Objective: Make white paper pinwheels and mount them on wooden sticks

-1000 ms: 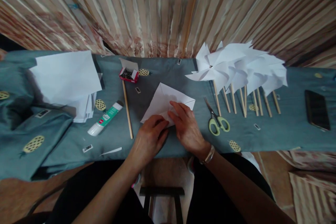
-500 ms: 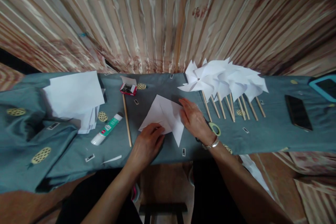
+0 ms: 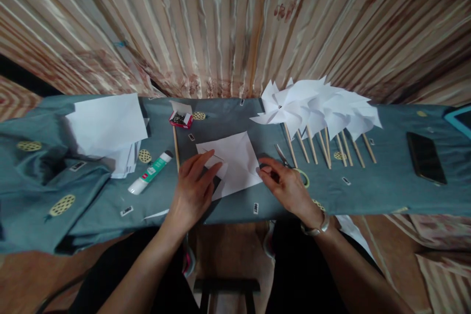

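Observation:
A white square of paper [image 3: 241, 164] with cut and folded flaps lies on the cloth between my hands. My left hand [image 3: 193, 189] is over its left side, fingers spread, with index finger and thumb by a raised flap. At the paper's right edge, my right hand [image 3: 289, 186] has curled fingers, thumb and index finger closed on the corner. Scissors [image 3: 303, 176] with pale green handles lie just behind my right hand, partly hidden by it. To the left of the paper lies a wooden stick [image 3: 176, 144], its lower end covered by my left hand.
Several white paper pinwheels [image 3: 316, 108] on sticks lie at the back right. A small red box of pins [image 3: 180, 119], a glue stick [image 3: 150, 172] and a stack of white paper [image 3: 108, 122] are on the left. A dark phone [image 3: 426, 158] lies far right.
The paper has turned on the cloth. My left hand has shifted left and its fingers have spread. My right hand has moved slightly down and right, uncovering the scissors' blades.

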Tool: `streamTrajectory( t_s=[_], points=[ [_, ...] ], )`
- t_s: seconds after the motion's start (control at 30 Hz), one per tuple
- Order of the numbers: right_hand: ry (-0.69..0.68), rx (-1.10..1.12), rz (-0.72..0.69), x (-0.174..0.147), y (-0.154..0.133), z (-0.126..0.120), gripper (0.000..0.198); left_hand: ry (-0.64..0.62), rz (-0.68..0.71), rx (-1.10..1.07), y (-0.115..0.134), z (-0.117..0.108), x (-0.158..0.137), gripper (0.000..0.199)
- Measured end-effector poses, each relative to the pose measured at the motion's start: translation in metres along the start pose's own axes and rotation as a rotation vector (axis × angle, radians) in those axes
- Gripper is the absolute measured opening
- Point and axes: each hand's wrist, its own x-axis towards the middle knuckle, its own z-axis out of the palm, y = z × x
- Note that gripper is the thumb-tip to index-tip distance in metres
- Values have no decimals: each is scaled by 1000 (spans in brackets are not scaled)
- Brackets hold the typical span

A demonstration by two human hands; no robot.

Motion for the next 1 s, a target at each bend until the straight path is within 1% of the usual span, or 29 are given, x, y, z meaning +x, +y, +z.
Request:
streamTrajectory(
  t_s=[0.07,0.13,0.2,0.27,0.47,0.67,0.8,1.0],
  points=[
    [60,-45,-52,-1,-1,0,26,-11,17,-33,9,2,-3,37],
    [93,-91,-133,-1,-3,0,24,-44,19,-45,15,4,-6,34],
    [101,-118,-209,-1,-5,2,25,-58,9,-46,17,7,-7,31],
    [94,-121,-254,-1,-7,5,26,-49,-20,-55,14,8,-7,28],
    [74,-53,-293,-1,-12,15,25,-48,-176,-123,-1,6,-5,24],
    [20,-64,-333,0,-12,22,26,-85,-288,-187,-16,4,-3,21],
    [28,-62,-343,0,-12,21,26,-98,-300,-233,-20,5,1,22],
    [23,-81,-363,-2,-13,19,31,-103,-302,-268,-17,3,7,23]
  ],
)
